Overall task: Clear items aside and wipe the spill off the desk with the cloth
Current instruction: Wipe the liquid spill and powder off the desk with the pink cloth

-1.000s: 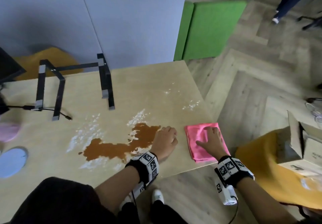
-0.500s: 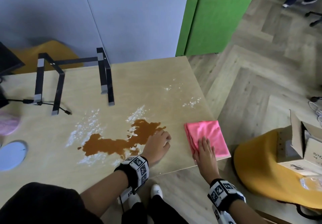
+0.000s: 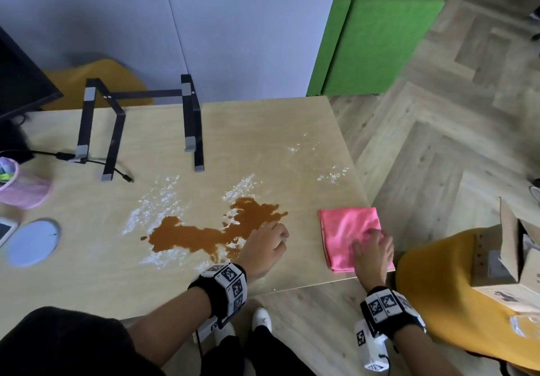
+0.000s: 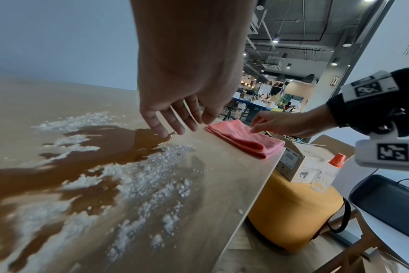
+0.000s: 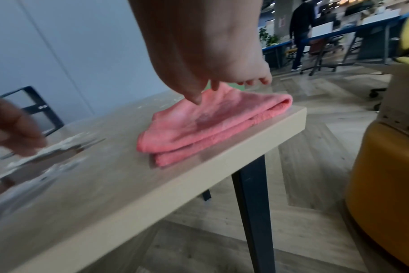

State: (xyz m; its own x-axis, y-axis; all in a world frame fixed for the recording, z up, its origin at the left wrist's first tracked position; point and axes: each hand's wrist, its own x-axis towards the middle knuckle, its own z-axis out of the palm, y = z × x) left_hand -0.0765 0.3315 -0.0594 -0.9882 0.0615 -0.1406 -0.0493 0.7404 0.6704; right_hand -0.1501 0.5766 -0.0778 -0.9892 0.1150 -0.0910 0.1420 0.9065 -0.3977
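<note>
The folded pink microfibre cloth [image 3: 350, 237] lies flat at the near right corner of the pale wooden desk [image 3: 87, 273], its right and near edges almost flush with the desk's rim. The right hand [image 3: 372, 251] rests on the cloth's near right part with fingers loosely spread, tips touching the fabric; in the right wrist view the thumb [image 5: 194, 96] dips onto the top fold and lifts nothing yet.

The brown liquid spill [image 3: 210, 235], ringed by patches of white powder [image 3: 157, 203], lies left of the cloth, apart from it by a strip of bare wood. Its long axis runs left to right, away from the cloth toward the desk's middle. The left hand [image 3: 263, 247] sits between cloth and spill, fingers relaxed and straight, tips touching the desk at the spill's right edge; it holds nothing.

The right hand is clearly the nearer to the cloth, so the wipe likely starts as a leftward drag along the spill's length, and the left hand stands in that path.

A black metal laptop stand [image 3: 140, 124] stands beyond the spill, well apart from the cloth.
</note>
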